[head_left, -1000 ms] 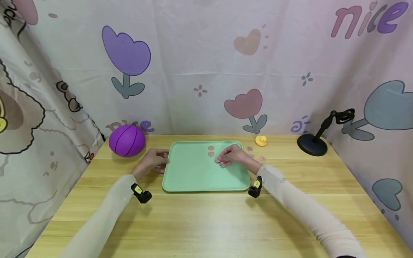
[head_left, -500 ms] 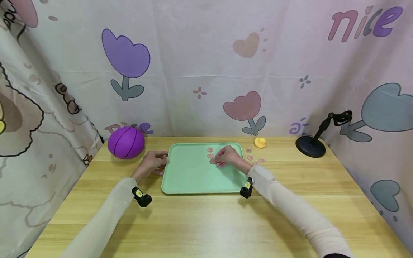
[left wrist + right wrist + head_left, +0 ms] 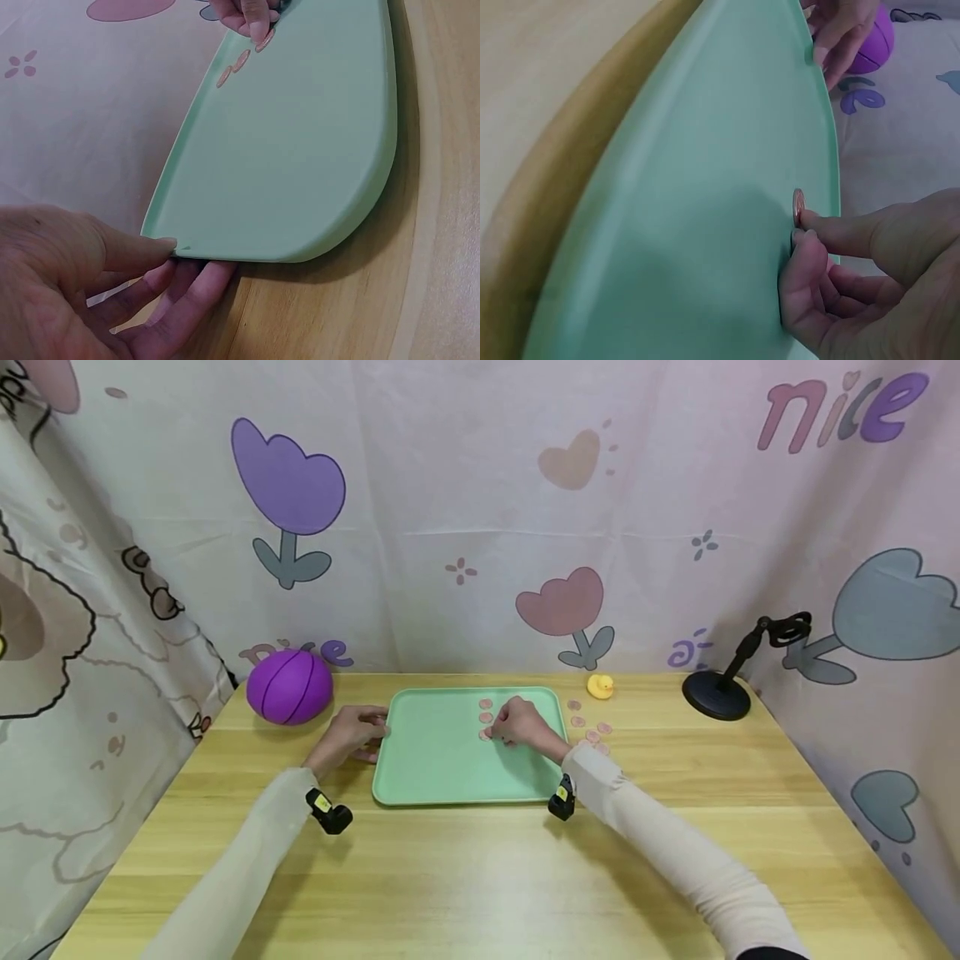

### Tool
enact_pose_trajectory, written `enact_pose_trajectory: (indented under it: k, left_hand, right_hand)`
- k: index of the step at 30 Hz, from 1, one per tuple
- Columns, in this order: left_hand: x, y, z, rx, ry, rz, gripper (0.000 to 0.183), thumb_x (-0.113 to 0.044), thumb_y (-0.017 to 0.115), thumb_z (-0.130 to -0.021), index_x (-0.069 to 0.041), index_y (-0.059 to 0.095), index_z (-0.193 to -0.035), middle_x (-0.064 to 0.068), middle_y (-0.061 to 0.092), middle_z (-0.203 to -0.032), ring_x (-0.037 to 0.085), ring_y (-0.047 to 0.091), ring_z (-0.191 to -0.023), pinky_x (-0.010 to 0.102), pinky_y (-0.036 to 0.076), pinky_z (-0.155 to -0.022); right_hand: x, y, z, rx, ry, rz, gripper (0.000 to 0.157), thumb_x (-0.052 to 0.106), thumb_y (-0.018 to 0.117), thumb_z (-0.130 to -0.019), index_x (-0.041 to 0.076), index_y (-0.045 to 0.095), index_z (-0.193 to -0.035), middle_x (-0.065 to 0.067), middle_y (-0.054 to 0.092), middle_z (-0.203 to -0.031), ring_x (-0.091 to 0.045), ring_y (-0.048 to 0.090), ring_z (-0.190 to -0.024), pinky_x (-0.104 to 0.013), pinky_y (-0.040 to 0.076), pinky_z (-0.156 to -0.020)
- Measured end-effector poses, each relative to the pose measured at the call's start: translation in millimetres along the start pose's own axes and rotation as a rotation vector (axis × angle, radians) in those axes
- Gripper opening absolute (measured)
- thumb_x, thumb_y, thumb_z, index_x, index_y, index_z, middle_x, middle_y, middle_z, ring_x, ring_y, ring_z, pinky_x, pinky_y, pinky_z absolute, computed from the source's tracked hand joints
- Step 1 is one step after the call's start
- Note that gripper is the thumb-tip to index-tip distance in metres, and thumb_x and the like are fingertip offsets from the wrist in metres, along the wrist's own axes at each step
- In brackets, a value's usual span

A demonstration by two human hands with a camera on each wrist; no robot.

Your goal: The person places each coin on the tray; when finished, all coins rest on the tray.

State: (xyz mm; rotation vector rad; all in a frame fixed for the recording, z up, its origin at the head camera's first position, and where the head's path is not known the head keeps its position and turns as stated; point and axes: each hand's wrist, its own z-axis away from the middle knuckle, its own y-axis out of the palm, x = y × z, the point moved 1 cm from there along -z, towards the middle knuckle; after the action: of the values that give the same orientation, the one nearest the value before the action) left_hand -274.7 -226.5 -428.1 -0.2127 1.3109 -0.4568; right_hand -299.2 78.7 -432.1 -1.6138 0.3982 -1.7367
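A pale green tray (image 3: 427, 768) lies on the table. At its left edge my left hand (image 3: 352, 735) grips the rim, thumb on top and fingers underneath, as the left wrist view shows. Two copper coins (image 3: 486, 717) lie in a column near the tray's far side. A third copper coin (image 3: 799, 206) is just nearer than these, flat or almost flat on the tray. My right hand (image 3: 521, 725) pinches this coin's edge between thumb and forefinger, the other fingers curled. Several more coins (image 3: 592, 737) lie on the table past the tray's right edge, partly behind the right wrist.
A purple ball (image 3: 289, 687) sits at the back left of the wooden table (image 3: 450, 877). Behind the tray's right corner is a yellow toy duck (image 3: 600, 686). A black stand (image 3: 716, 695) with a coiled cable is at the back right, before a printed curtain (image 3: 420, 468).
My right hand has moved slightly left with the third coin, bringing it roughly into line below the other two. The left hand stays on the tray's rim. The head view has shifted slightly.
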Motion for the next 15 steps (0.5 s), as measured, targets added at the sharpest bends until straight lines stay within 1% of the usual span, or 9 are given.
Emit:
enact_pose_trajectory:
  k: [2, 4, 6, 8, 11, 13, 15]
  left_hand:
    - [-0.2, -0.2, -0.1, -0.002, -0.006, -0.005, 0.052, -0.002, 0.06, -0.103, 0.007, 0.047, -0.153, 0.018, 0.059, -0.114, 0.019, 0.065, -0.086, 0.032, 0.067, -0.065]
    - [0.2, -0.3, -0.2, 0.002, -0.008, -0.008, 0.053, -0.002, 0.06, -0.103, 0.007, 0.046, -0.153, 0.018, 0.059, -0.114, 0.02, 0.066, -0.086, 0.032, 0.067, -0.066]
    - [0.7, -0.3, -0.4, 0.005, -0.006, -0.006, 0.053, -0.002, 0.06, -0.103, 0.008, 0.046, -0.153, 0.018, 0.059, -0.114, 0.02, 0.066, -0.086, 0.033, 0.067, -0.066]
    - [0.8, -0.2, -0.7, 0.009, -0.003, -0.002, 0.053, -0.002, 0.06, -0.103, 0.007, 0.046, -0.153, 0.018, 0.059, -0.114, 0.02, 0.067, -0.086, 0.033, 0.067, -0.066]
    - [0.4, -0.3, -1.1, 0.011, 0.002, 0.0, 0.053, -0.002, 0.06, -0.103, 0.007, 0.046, -0.153, 0.018, 0.059, -0.114, 0.02, 0.067, -0.086, 0.032, 0.067, -0.065]
    - [0.2, -0.5, -1.4, 0.011, 0.001, -0.001, 0.053, -0.002, 0.06, -0.102, 0.007, 0.047, -0.153, 0.017, 0.059, -0.112, 0.019, 0.067, -0.086, 0.032, 0.067, -0.065]
    - [0.1, -0.6, -1.6, 0.008, 0.0, -0.004, 0.052, -0.002, 0.06, -0.102, 0.007, 0.047, -0.152, 0.016, 0.058, -0.111, 0.019, 0.067, -0.086, 0.032, 0.066, -0.064]
  right_hand:
    - [-1.2, -1.4, 0.1, 0.004, -0.012, -0.027, 0.043, 0.007, 0.075, -0.094, 0.01, 0.052, -0.058, -0.003, 0.06, -0.06, -0.013, 0.052, -0.053, -0.02, 0.042, -0.049]
    - [-2.8, -4.3, 1.0, 0.018, -0.02, -0.063, 0.034, 0.006, 0.073, -0.095, 0.007, 0.058, -0.064, -0.005, 0.064, -0.066, -0.014, 0.056, -0.057, -0.022, 0.05, -0.053]
    - [-5.2, -9.1, 2.5, 0.033, -0.029, -0.095, 0.025, 0.007, 0.072, -0.097, 0.003, 0.065, -0.073, -0.009, 0.068, -0.073, -0.014, 0.059, -0.061, -0.024, 0.057, -0.057]
    - [-7.2, -16.5, 5.0, 0.049, -0.028, -0.134, 0.018, 0.008, 0.07, -0.099, -0.002, 0.069, -0.084, -0.013, 0.071, -0.082, -0.015, 0.062, -0.064, -0.027, 0.062, -0.061]
    - [-11.7, -31.6, 9.2, 0.064, -0.026, -0.167, 0.016, 0.01, 0.068, -0.102, -0.005, 0.07, -0.095, -0.018, 0.072, -0.088, -0.017, 0.064, -0.068, -0.03, 0.065, -0.066]
    - [-16.4, -43.1, 11.7, 0.065, -0.022, -0.18, 0.015, 0.01, 0.068, -0.102, -0.005, 0.069, -0.097, -0.019, 0.071, -0.089, -0.018, 0.063, -0.069, -0.03, 0.064, -0.068]
    - [-23.1, -55.1, 15.0, 0.059, -0.037, -0.166, 0.015, 0.01, 0.068, -0.102, -0.004, 0.068, -0.098, -0.018, 0.069, -0.086, -0.017, 0.061, -0.068, -0.028, 0.062, -0.066]
